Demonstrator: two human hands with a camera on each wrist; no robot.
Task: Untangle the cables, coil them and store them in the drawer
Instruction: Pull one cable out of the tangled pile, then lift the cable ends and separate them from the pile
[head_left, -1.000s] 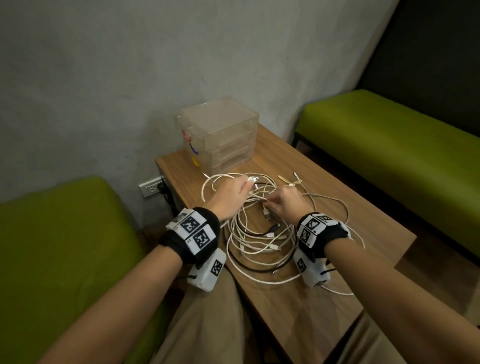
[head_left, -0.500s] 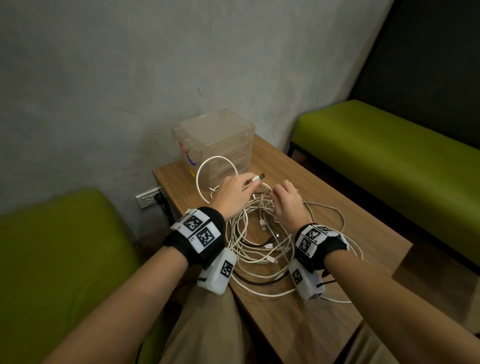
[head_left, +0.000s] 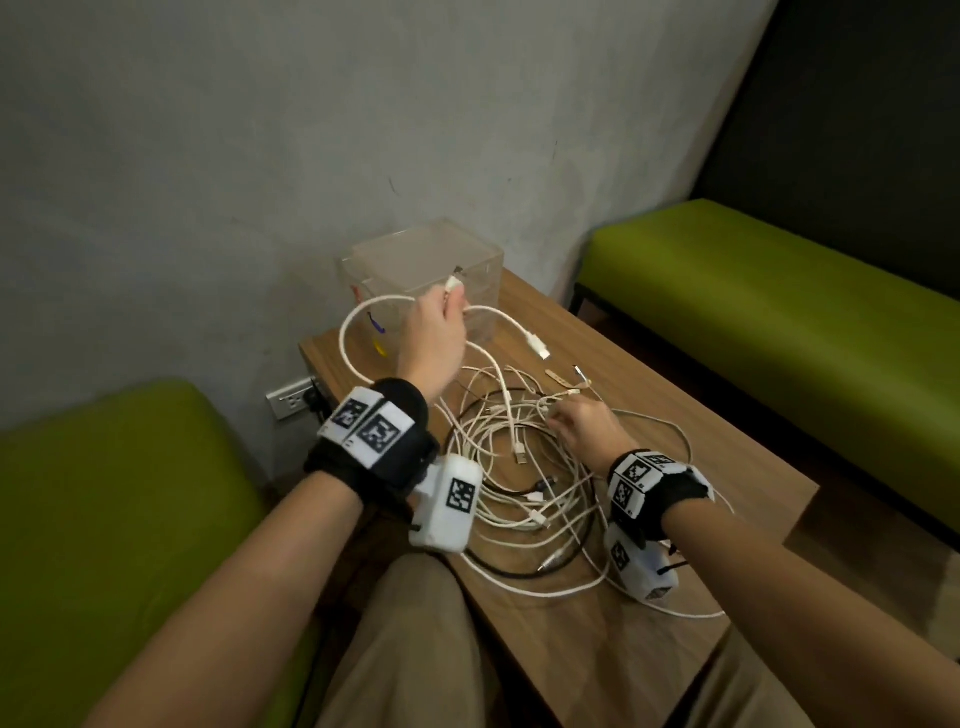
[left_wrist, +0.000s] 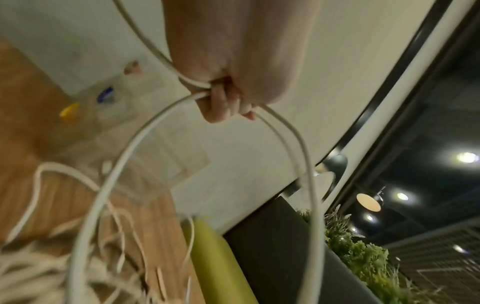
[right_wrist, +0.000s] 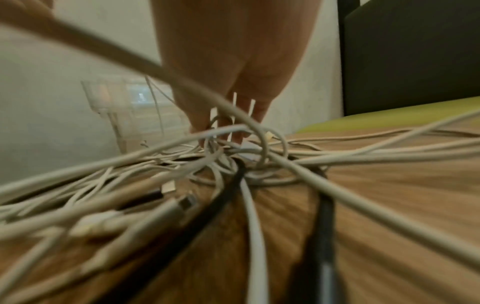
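The wooden table (head_left: 613, 644) stands with its far-left corner against the grey wall, where the clear drawer box (head_left: 423, 270) sits. The tangle of cables (head_left: 519, 483) fills the table's middle and reaches toward its near edge; bare wood shows along the right edge and at the far-right corner. The left hand (head_left: 434, 343) is raised in front of the drawer box, its fingers (left_wrist: 221, 105) curled tight around a thick white cable (head_left: 358, 332) that loops out on both sides of it. The right hand (head_left: 582, 431) lies low on the tangle, its fingertips (right_wrist: 200, 121) dipped among thin white strands; whether they pinch 1 I cannot tell.
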